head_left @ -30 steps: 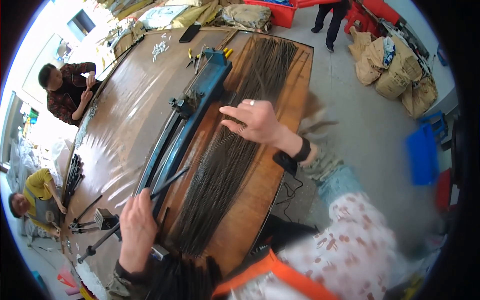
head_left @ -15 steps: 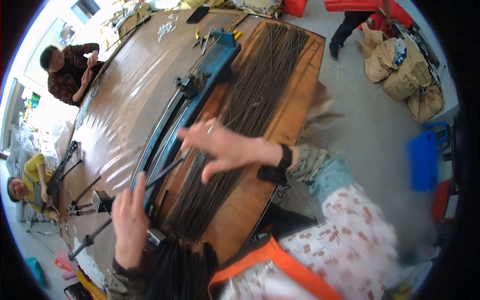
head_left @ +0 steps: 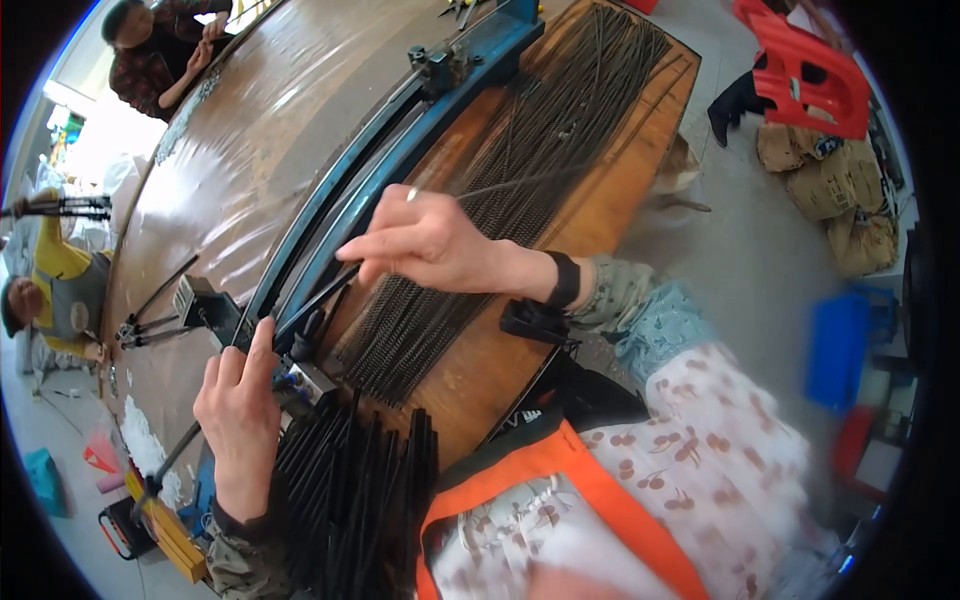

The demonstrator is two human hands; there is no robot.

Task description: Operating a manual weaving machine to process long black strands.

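My left hand (head_left: 238, 425) is closed around a slim black tube (head_left: 178, 452), its index finger stretched along the tube. The tube runs beside a long blue metal rail fixture (head_left: 338, 222). My right hand (head_left: 428, 245) is pinched over the rail, near the upper end of the tube. From its fingers a long thin dark rod (head_left: 540, 181) trails right, blurred, over a bundle of similar ribbed rods (head_left: 545, 130). Whether the right fingertips also touch the tube, I cannot tell. A clamp block (head_left: 440, 70) sits on the rail's far part.
Several black tubes (head_left: 350, 490) lie in front of me. A metal block (head_left: 200, 303) stands by the rail's near end. Two people sit across the table (head_left: 225, 150). At right, someone carries a red stool (head_left: 805, 75) near paper sacks (head_left: 845, 195) and a blue stool (head_left: 838, 350).
My right hand has gone from spread fingers to a pinch with a thin rod trailing from it. The view has shifted. A red stool has come lower, and a person at left has raised a black stand.
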